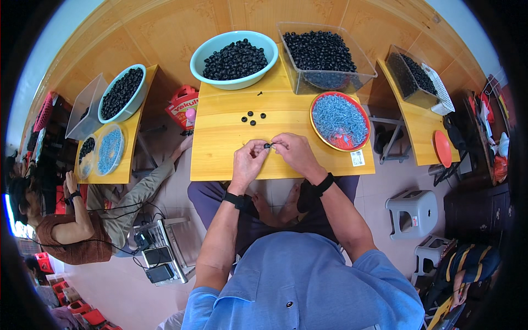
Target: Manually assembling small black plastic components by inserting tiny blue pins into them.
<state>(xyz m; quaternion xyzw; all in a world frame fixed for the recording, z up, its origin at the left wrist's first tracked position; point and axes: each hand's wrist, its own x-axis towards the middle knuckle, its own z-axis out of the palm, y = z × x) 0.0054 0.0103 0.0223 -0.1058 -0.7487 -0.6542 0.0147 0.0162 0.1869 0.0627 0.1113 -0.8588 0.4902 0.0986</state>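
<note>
A small black ring (267, 146) is pinched between the fingertips of the left hand (248, 160) and the right hand (294, 153), just above the wooden desk (220, 159). Four loose black rings (252, 117) lie beyond the hands. Farther back are set a teal basin (199, 58) and a clear tub (360, 66) — both filled with black rings — while a red plate (352, 146) of pale blue pieces sits close to the right hand.

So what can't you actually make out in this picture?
- Small black ring: pinched between left hand and right hand; too small, fingers cover its shape.
- Blue pieces in the red plate: too small to tell apart.
- Person's lap and feet: hidden under the wooden table.
- Picture's rim: blacked out by the lens.
</note>
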